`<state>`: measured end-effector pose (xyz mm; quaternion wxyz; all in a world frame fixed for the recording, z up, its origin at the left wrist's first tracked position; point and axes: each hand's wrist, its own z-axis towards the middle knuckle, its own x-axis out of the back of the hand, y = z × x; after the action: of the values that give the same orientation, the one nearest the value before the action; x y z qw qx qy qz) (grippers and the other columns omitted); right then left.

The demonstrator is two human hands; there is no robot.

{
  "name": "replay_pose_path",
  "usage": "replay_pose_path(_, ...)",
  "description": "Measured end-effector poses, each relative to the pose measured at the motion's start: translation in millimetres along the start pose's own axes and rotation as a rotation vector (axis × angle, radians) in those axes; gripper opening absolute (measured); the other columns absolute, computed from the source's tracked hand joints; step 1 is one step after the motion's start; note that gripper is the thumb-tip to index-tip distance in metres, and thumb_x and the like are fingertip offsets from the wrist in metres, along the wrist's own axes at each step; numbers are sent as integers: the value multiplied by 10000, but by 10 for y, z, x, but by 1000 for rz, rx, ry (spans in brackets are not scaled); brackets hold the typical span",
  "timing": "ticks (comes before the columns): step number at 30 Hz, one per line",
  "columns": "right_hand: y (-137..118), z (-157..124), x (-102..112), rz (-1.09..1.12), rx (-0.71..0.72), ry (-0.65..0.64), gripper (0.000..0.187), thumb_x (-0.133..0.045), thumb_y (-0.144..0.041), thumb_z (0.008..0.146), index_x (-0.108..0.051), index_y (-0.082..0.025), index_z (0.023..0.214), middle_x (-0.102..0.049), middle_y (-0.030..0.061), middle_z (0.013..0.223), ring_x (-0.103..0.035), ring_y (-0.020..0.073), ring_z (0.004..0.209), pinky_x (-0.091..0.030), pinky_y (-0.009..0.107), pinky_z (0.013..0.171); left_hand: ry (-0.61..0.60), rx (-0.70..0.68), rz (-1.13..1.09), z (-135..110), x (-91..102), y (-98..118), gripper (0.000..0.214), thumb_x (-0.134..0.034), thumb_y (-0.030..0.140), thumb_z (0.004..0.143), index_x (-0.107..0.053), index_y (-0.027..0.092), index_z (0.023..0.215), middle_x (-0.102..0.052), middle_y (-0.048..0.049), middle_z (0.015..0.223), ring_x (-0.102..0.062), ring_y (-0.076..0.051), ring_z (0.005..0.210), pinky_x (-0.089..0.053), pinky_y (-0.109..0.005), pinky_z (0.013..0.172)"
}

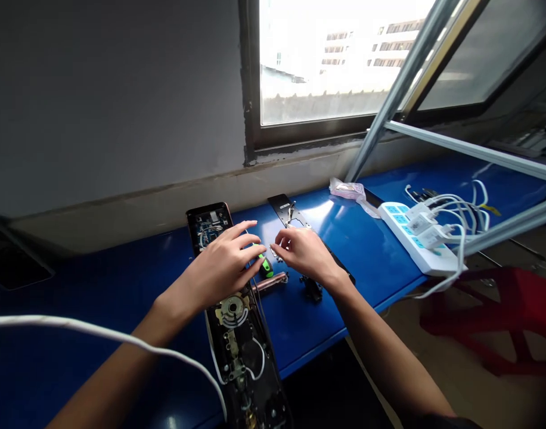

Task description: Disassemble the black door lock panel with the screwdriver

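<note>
Over the blue counter (360, 238), my left grip (214, 268) and my right grip (305, 253) almost meet at the fingertips, just above a screwdriver with a green handle (266, 267). My left grip is stretched out, its fingers slightly spread and curving down over the handle. I cannot tell whether it has hold of the screwdriver or only covers it. My right grip is half closed, its fingertips drawn together near some small metal bits (277, 254) on the counter. Whether anything sits between those fingertips, I cannot tell.

Below my left wrist lies the open back of a door-lock panel (241, 357), with its wiring and round spindle seat exposed. Beyond my left fingers sits a black lock housing (208, 229) with a bare circuit board. A copper-coloured bar (270, 283) and a small black bracket (312, 289) lie near my right wrist, and a black mounting plate (287, 211) lies past my right fingers. Further along are a white power strip (409, 235) with chargers (420, 223) and a pink plastic bag (348, 190).

Work this fine goes best with light fingertips and steady wrists, and with the white cable (98, 330) across my left forearm kept away from the bare wiring.
</note>
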<state>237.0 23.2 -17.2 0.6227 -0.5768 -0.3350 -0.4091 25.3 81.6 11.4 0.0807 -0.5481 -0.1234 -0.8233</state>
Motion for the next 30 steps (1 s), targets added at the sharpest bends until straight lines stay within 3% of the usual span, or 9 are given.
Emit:
replay_pose_path(7, 119, -354, 184, -87, -90, -8, 181, -625, -381, 954, -698, -222, 997, -749, 39, 976, -654, 181, 860, -354, 283, 640, -231, -79, -75, 338, -88, 206, 195, -617, 251, 989, -779, 200, 1085, -763, -92, 1019, -703, -251, 1017, -598, -400, 912)
replay_pose_path(11, 125, -616, 231, -155, -160, -43, 245, -668, -417, 930, -676, -222, 1079, -731, 62, 1015, -651, 206, 854, -340, 300, 618, -287, -117, -88, 427, -189, 334, 184, -619, 251, 986, -785, 219, 1058, -765, -81, 1005, -711, -227, 986, -583, -341, 886)
replay_pose_path(16, 128, -804, 141, -179, -218, -87, 302, -744, -395, 872, -658, -230, 1111, -751, 51, 986, -682, 233, 863, -332, 303, 603, -380, -131, -16, 480, -292, 432, 168, -617, 165, 960, -779, 174, 915, -759, -96, 931, -709, -236, 894, -569, -347, 793)
replay_pose_path(21, 173, -838, 70, -159, -250, -66, 259, -703, -301, 855, -652, -228, 1098, -749, 46, 906, -686, 235, 804, -348, 313, 608, -369, -143, -53, 514, -314, 468, 197, -597, 159, 967, -771, 167, 876, -756, -99, 918, -708, -242, 898, -563, -359, 805)
replay_pose_path(25, 161, -805, 174, -98, -232, -22, 233, -691, -260, 812, -664, -226, 1041, -728, 25, 809, -657, 201, 712, -370, 305, 588, -341, -132, -52, 495, -227, 425, 202, -584, 176, 980, -785, 176, 961, -758, -99, 949, -704, -251, 942, -574, -380, 839)
replay_pose_path(30, -95, -653, 372, 89, -59, 28, 189, -639, -320, 897, -678, -255, 1069, -736, -20, 845, -674, 128, 753, -476, 250, 662, -75, -50, -81, 222, 123, 169, 235, -557, 239, 1002, -772, 205, 1093, -739, -89, 1077, -687, -225, 956, -583, -352, 818)
